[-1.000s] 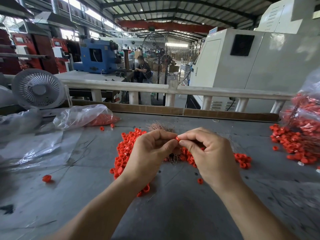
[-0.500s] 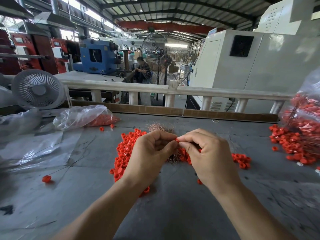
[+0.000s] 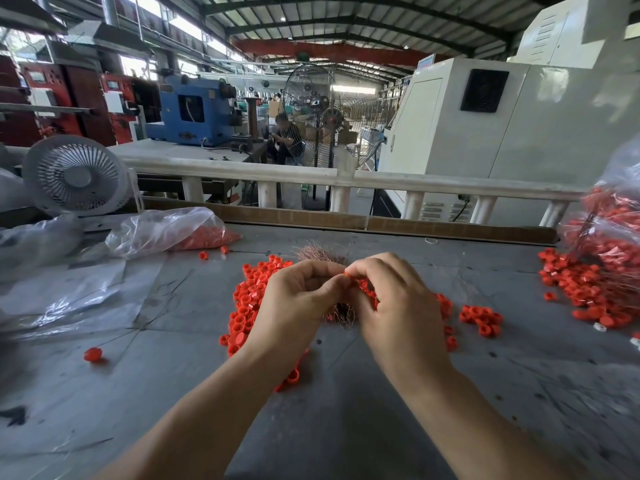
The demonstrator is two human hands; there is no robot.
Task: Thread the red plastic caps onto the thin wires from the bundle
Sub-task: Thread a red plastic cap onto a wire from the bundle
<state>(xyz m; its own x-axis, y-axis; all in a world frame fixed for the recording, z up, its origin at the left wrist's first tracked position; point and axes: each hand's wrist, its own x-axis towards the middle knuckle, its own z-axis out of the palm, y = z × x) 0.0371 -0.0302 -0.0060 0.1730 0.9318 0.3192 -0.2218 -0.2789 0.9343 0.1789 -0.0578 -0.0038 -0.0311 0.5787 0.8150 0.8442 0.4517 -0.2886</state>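
Both hands met above the wire bundle (image 3: 323,252): the right hand (image 3: 391,299) pinched a red cap (image 3: 346,273), the left hand (image 3: 298,303) apparently a wire (too thin to see); steady alignment mattered.

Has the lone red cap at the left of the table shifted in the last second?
No. The lone red cap sits in the same spot on the grey table, below the edge of the clear plastic sheet, as before.

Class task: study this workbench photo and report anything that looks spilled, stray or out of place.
Red caps have spilled out of the clear bag at the table's right edge. One lone red cap lies far left, apart from the main pile, seemingly on a thin wire. Two more caps sit loose beside the left bag.
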